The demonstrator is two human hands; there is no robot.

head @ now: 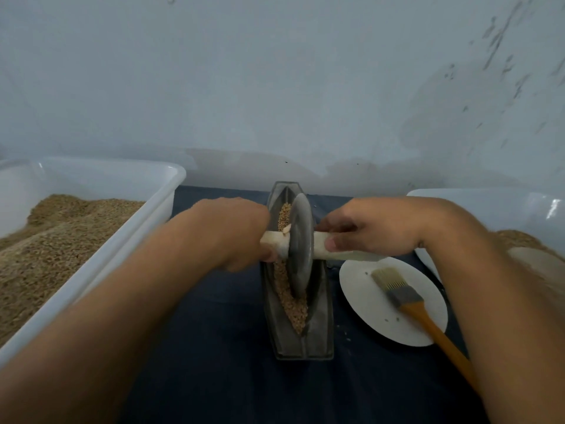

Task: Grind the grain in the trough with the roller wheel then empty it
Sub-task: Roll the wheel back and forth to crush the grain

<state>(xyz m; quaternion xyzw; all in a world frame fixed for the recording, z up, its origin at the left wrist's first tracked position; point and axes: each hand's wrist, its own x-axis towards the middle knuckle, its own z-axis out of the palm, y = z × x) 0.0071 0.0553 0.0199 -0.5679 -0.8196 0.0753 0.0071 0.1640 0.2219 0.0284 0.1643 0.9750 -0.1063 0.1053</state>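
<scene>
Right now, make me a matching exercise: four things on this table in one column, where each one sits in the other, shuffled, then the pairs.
1. grey metal roller wheel
2. orange-handled flat brush
3. round white plate
4. large white plastic tub of grain

A. right of the trough
B. far left
C. standing in the grey trough
D. lying on the plate

Pairs: 1-C, 2-D, 3-A, 4-B

A narrow, boat-shaped dark metal trough point(318, 316) lies lengthwise at frame centre, holding tan grain point(289, 298). An upright grey disc roller wheel point(301, 243) on a pale wooden axle stands in it.
</scene>
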